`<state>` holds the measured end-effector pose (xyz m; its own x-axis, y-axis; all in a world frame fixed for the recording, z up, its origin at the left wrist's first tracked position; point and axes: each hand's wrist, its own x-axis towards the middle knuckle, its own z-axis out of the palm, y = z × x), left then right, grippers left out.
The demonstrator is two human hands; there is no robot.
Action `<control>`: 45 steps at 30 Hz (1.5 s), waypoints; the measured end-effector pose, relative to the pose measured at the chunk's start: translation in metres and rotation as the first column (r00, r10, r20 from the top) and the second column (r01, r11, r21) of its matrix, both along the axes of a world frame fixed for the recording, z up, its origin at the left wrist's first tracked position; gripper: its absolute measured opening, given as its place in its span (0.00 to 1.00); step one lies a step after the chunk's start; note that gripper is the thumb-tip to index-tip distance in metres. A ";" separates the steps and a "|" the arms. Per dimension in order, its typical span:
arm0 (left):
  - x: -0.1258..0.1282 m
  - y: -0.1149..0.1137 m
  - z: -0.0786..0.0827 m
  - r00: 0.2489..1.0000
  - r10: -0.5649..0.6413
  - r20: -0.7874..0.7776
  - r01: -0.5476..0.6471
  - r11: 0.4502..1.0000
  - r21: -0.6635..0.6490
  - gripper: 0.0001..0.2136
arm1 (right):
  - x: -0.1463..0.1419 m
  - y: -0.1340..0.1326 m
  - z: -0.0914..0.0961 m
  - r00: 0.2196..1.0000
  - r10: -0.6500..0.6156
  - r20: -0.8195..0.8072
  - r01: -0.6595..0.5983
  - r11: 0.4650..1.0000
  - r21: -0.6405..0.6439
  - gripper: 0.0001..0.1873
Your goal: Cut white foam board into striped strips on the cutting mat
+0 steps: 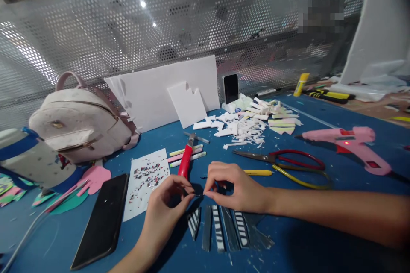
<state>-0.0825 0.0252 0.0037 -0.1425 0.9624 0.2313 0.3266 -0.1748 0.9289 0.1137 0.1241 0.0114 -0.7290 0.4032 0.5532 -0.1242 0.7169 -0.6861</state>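
Observation:
My left hand (171, 201) and my right hand (233, 187) face each other over the blue table, fingertips pinched a short gap apart. Between them runs a tiny dark strip (199, 195), too small to name surely, with one end in each pinch. Just below lie black strips (207, 228) and striped black-and-white strips (218, 228), side by side. A red utility knife (185, 159) rests beyond my left hand. Past my right hand are a yellow pencil-like stick (258, 172) and scissors (282, 162) with red and yellow handles.
A pink glue gun (347, 138) lies at right. White foam scraps (246, 130) pile up ahead. At left are a black phone (102, 221), a paper sheet (147, 179) with small bits, a mug (35, 157) and a backpack (80, 119). White boards (166, 89) lean against a perforated screen.

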 end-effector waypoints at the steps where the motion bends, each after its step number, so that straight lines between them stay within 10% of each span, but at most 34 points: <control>1: 0.000 0.000 0.000 1.000 0.002 0.003 -0.002 1.000 -0.001 0.04 | 0.000 0.000 0.000 1.000 0.000 0.009 0.000 1.000 0.000 0.05; 30: -0.003 -0.003 -0.003 0.998 -0.005 -0.055 0.005 1.000 0.012 0.05 | 0.000 0.002 0.001 0.996 -0.010 0.092 0.011 1.000 -0.012 0.06; 45: 0.005 -0.004 0.004 0.966 -0.028 -0.257 0.044 0.997 0.056 0.03 | -0.002 0.001 -0.005 0.987 0.019 0.160 -0.048 0.982 0.182 0.03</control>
<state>-0.0775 0.0208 0.0081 -0.0364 0.9488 0.3138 0.5445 -0.2445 0.8024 0.1113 0.1250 0.0063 -0.8237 0.2787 0.4939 -0.0519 0.8303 -0.5550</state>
